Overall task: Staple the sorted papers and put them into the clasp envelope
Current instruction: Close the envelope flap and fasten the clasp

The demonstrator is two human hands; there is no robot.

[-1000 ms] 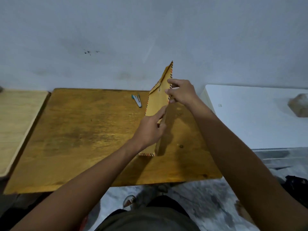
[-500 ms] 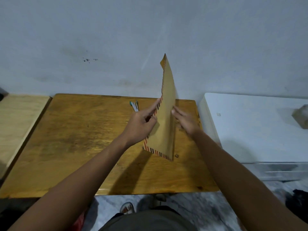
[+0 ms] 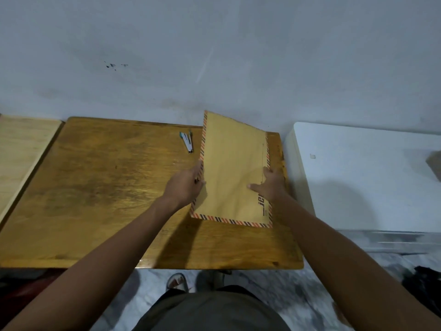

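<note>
A brown envelope (image 3: 232, 168) with a red and dark striped border faces me over the right part of the wooden table (image 3: 95, 199). It tilts, its far edge raised. My left hand (image 3: 187, 183) grips its left edge. My right hand (image 3: 270, 186) holds its right edge with the thumb on its face. A small stapler (image 3: 187, 142) with a teal end lies on the table just left of the envelope's far corner. No loose papers show.
A white cabinet top (image 3: 358, 177) stands right of the table, with a brownish object (image 3: 435, 163) at the frame's right edge. A paler wooden surface (image 3: 21, 149) adjoins on the left. A wall rises behind. My foot (image 3: 177, 281) shows on the floor below.
The envelope stood on edge, nearly upright, and has swung down to face me. My hands have shifted to its left and right edges.
</note>
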